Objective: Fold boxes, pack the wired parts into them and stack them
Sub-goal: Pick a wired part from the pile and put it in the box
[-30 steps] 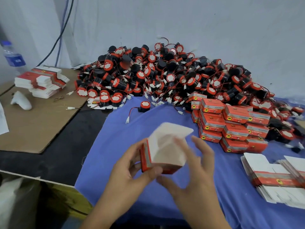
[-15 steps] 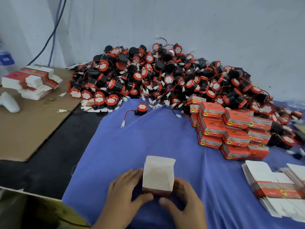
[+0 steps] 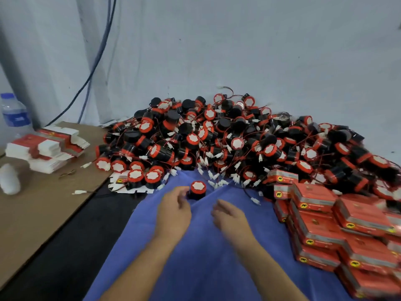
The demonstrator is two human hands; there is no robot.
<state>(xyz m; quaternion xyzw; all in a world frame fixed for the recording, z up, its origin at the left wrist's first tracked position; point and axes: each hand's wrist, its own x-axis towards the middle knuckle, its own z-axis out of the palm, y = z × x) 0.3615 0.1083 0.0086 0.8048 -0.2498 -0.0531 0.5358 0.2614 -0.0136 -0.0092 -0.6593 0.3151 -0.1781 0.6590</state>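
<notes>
Head view looks down on a worktop covered by a blue cloth (image 3: 206, 268), with both bare forearms stretched forward over it. The left hand (image 3: 173, 213) reaches to a single wired part (image 3: 198, 189), a black cylinder with a red rim and white top that stands upright on the cloth just in front of the big heap. Its fingertips are at the part's left side and seem to touch it, but motion blur hides whether they actually grasp it, so I cannot tell. The right hand (image 3: 232, 220) hovers just right of the left one, fingers loosely curled and holding nothing, apart from the part.

A pile of wired parts (image 3: 238, 140) runs along the back edge against the wall (image 3: 260, 51). Packed red boxes (image 3: 325, 224) are stacked in layers at the right edge, touching the pile. Near the left edge, flat box blanks (image 3: 45, 146) lie in a loose stack on a cardboard sheet (image 3: 43, 203), with a water bottle (image 3: 15, 116) behind them in the back left corner and a blurred white object (image 3: 8, 179) in front
</notes>
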